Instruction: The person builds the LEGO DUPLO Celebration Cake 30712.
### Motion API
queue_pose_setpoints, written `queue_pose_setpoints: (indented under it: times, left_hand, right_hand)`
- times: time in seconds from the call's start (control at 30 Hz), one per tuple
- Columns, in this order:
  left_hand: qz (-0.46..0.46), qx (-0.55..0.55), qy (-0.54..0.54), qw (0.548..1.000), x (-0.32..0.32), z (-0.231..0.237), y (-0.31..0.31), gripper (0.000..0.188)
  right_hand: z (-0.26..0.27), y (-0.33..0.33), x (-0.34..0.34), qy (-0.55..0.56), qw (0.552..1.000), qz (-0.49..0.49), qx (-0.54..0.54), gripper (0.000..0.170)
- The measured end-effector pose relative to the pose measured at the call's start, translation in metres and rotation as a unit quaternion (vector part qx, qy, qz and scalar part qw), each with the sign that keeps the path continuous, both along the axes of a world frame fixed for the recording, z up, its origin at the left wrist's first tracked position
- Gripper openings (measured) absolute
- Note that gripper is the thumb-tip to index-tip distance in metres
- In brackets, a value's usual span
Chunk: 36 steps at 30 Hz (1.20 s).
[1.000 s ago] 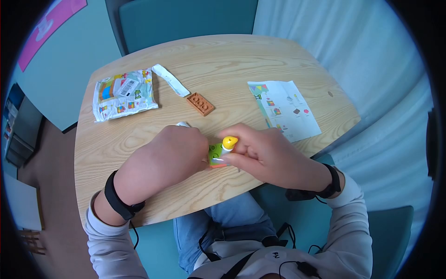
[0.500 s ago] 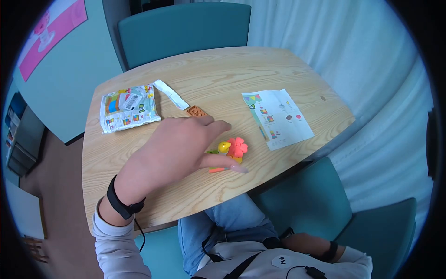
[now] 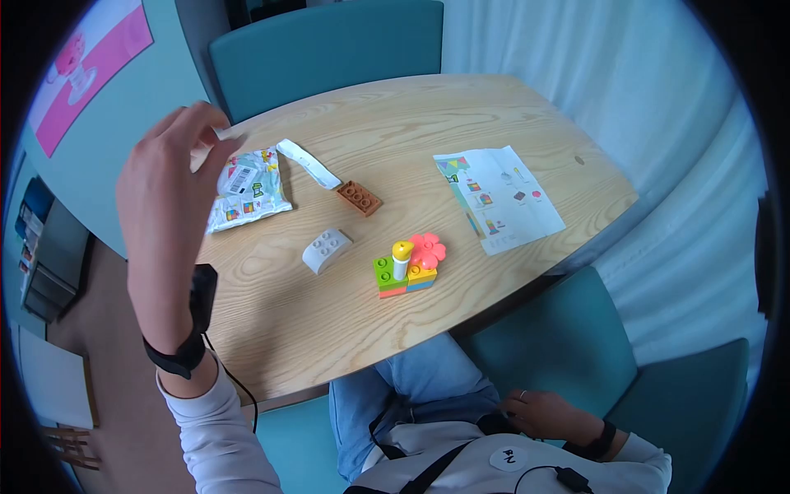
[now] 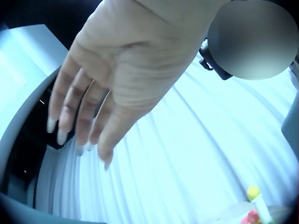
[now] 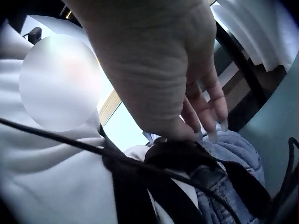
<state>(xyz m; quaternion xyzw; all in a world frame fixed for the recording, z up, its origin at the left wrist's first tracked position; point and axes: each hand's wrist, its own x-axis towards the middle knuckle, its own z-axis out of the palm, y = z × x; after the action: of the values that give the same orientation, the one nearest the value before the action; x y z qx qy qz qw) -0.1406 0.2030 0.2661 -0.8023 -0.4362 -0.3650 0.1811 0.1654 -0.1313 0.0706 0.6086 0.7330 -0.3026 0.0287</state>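
Note:
The left hand (image 3: 169, 189) is raised at the table's left side, above the printed packet (image 3: 251, 191); its fingers are extended and hold nothing, as the left wrist view also shows of the hand (image 4: 117, 79). Low at the right, the right hand (image 3: 547, 414) rests at the lap, fingers loose and empty. Near the front edge stands a block build with a green block (image 3: 384, 270), a yellow block (image 3: 422, 272), a white candle with yellow top (image 3: 401, 262) and a pink flower (image 3: 428, 249). To its left lies a white curved block (image 3: 327, 249).
A brown block (image 3: 360, 198) and a white strip (image 3: 308, 163) lie behind the white block. The printed sheet (image 3: 499, 199) is on the right of the wooden table (image 3: 461, 115). Teal chairs (image 3: 329, 53) and a pale curtain (image 3: 625, 90) surround it.
Both hands have come away from the block build, which now stands uncovered. The right hand withdrew to the lap; the left lifted and moved left. The white curved block is now fully visible.

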Motion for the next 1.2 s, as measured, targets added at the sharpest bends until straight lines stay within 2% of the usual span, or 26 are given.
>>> queue_pose_setpoints:
  times: [0.07, 0.1, 0.13, 0.17, 0.23, 0.27, 0.33, 0.47, 0.53, 0.57, 0.63, 0.77, 0.83, 0.87, 0.93, 1.07, 1.2]
  left_hand:
    - [0.004, 0.1, 0.052, 0.994, -0.006, -0.004, 0.006, 0.035]
    - [0.047, -0.023, 0.098, 0.994, -0.014, -0.002, 0.001, 0.058]
    - [0.042, -0.025, 0.099, 0.994, -0.018, -0.004, 0.002, 0.058]
    - [0.028, -0.074, 0.131, 0.988, -0.022, -0.007, 0.003, 0.057]
    - [0.015, -0.201, 0.165, 0.965, -0.016, -0.004, 0.001, 0.054]
    - [0.008, -0.202, 0.165, 0.965, -0.014, -0.005, 0.001, 0.054]
    - [-0.05, -0.214, 0.146, 0.965, -0.01, -0.009, -0.003, 0.05]
    - [-0.078, -0.235, 0.149, 0.957, -0.005, -0.005, -0.012, 0.047]
    - [-0.069, -0.235, 0.15, 0.958, -0.006, -0.004, -0.014, 0.044]
    - [-0.067, -0.238, 0.146, 0.958, -0.006, -0.005, -0.015, 0.044]
    - [-0.064, -0.259, 0.126, 0.955, -0.008, -0.003, -0.014, 0.046]
    - [-0.036, -0.262, 0.132, 0.955, -0.008, -0.003, -0.016, 0.045]
    - [-0.055, -0.245, 0.14, 0.958, -0.009, -0.004, -0.015, 0.046]
    - [-0.054, -0.245, 0.139, 0.958, -0.009, -0.004, -0.015, 0.046]
    - [-0.06, -0.219, 0.162, 0.96, -0.011, -0.006, -0.014, 0.045]
    - [-0.052, -0.271, 0.122, 0.953, -0.006, -0.002, -0.02, 0.043]
    - [-0.064, -0.22, 0.15, 0.962, -0.009, -0.007, -0.017, 0.043]
  right_hand:
    - [0.006, 0.002, -0.002, 0.011, 1.0, 0.016, 0.023, 0.04]
    - [0.007, 0.001, -0.003, 0.0, 0.999, 0.045, 0.029, 0.045]
    - [0.009, 0.0, -0.003, -0.01, 0.997, 0.072, 0.034, 0.05]
    - [0.011, -0.001, -0.003, -0.009, 0.997, 0.066, 0.031, 0.05]
    - [0.016, -0.002, -0.002, -0.046, 0.988, 0.137, 0.053, 0.054]
    - [0.016, -0.001, -0.002, -0.047, 0.989, 0.131, 0.051, 0.054]
    - [0.014, 0.002, -0.002, -0.029, 0.964, 0.242, 0.104, 0.05]
    - [-0.008, 0.008, -0.005, -0.073, 0.969, 0.214, 0.097, 0.041]
    - [-0.017, 0.016, -0.009, -0.126, 0.943, 0.295, 0.086, 0.034]
    - [-0.017, 0.021, -0.011, -0.127, 0.942, 0.298, 0.083, 0.034]
    - [-0.015, 0.035, -0.012, -0.151, 0.872, 0.439, 0.157, 0.03]
    - [-0.011, 0.039, -0.009, -0.076, 0.861, 0.471, 0.176, 0.032]
    - [-0.006, 0.042, -0.01, -0.086, 0.826, 0.512, 0.218, 0.036]
    - [-0.008, 0.039, -0.009, -0.086, 0.826, 0.513, 0.218, 0.036]
    - [-0.014, 0.029, -0.008, 0.016, 0.898, 0.413, 0.15, 0.037]
    - [-0.015, 0.026, -0.011, 0.023, 0.924, 0.367, 0.104, 0.033]
    - [-0.006, 0.035, -0.014, 0.012, 0.926, 0.363, 0.104, 0.027]
